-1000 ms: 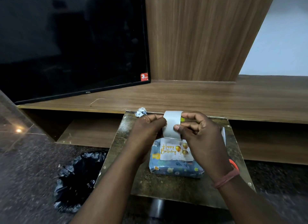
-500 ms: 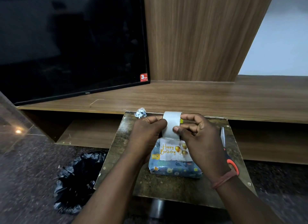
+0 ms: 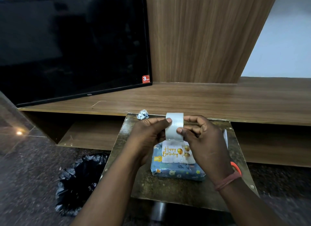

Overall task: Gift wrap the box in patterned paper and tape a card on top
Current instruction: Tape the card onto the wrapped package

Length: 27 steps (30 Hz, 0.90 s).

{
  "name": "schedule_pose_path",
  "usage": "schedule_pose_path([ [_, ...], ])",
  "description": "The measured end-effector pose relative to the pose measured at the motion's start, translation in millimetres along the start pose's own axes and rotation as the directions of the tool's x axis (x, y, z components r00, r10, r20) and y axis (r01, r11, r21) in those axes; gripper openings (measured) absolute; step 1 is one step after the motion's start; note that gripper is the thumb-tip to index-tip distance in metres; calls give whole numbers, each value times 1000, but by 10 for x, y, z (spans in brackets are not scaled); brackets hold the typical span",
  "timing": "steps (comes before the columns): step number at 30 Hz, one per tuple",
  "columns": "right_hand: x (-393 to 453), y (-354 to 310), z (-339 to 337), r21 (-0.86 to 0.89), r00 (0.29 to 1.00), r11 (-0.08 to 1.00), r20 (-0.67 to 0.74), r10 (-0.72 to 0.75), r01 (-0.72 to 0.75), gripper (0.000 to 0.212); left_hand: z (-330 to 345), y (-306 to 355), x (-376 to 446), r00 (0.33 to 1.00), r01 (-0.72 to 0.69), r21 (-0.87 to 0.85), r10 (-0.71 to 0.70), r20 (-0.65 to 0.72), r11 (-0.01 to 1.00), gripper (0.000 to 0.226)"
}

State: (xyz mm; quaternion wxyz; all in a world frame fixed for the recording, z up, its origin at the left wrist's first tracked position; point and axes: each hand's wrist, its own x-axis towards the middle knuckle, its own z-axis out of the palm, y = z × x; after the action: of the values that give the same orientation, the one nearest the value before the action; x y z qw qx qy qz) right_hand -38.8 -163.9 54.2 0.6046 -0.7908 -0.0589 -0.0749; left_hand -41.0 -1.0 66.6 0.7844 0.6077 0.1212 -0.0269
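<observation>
Nearest you, the wrapped box (image 3: 176, 171) sits on the small bench (image 3: 168, 188), and the Happy Birthday card (image 3: 176, 154) already lies on top of it. Just above the card, your left hand (image 3: 148, 134) and right hand (image 3: 202, 141) both grasp the tape roll (image 3: 174, 126), thumbs pressed on its face. You seem to be hunting for the tape's free end: scrape with a nail, then peel slowly so the strip stays straight. Draw a short length over a card edge. The scissors (image 3: 235, 166) lie to your right; a crumpled scrap (image 3: 142, 114) sits at the bench's far edge.
</observation>
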Motion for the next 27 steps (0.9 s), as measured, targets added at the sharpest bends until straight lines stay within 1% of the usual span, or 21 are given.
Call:
schedule_pose_path([
  [2, -4, 0, -3, -30, 1000, 999, -7, -27, 27, 31, -25, -23, 20, 1000, 17, -14, -17, 15, 1000, 23],
  [5, -10, 1, -10, -73, 998, 996, -9, -56, 55, 33, -51, -17, 21, 999, 16, 24, -17, 28, 1000, 17],
  [7, -11, -1, -15, -93, 998, 993, -5, -69, 68, 33, -46, 3, 1, 999, 14, 38, -15, 31, 999, 19],
  [11, -20, -1, 9, -120, 996, 989, 13, -91, 92, 34, -27, 8, -5, 1000, 21, 30, -21, -4, 999, 27],
  [14, -33, 4, 34, -174, 992, 977, 21, -124, 126, 34, -5, -14, 16, 998, 23, 25, -21, -56, 999, 18],
  [16, -39, 2, 45, -212, 989, 966, 25, -146, 148, 34, -5, -10, 13, 996, 16, 27, -14, -83, 1000, 18],
  [18, -42, -5, 41, -213, 989, 966, 24, -145, 147, 33, -3, 1, 2, 997, 19, 48, -16, -75, 999, 24],
  [21, -42, -17, 23, -184, 991, 974, 25, -130, 133, 33, -10, -17, 17, 998, 4, 89, 3, -68, 996, 18],
  [25, -45, -20, 21, -180, 994, 977, 22, -112, 114, 33, -14, -21, 28, 999, -18, 116, 23, -46, 993, 18],
  [27, -46, -12, 32, -202, 991, 971, 19, -129, 130, 33, -12, -13, 21, 998, -22, 122, 29, -53, 992, 18],
])
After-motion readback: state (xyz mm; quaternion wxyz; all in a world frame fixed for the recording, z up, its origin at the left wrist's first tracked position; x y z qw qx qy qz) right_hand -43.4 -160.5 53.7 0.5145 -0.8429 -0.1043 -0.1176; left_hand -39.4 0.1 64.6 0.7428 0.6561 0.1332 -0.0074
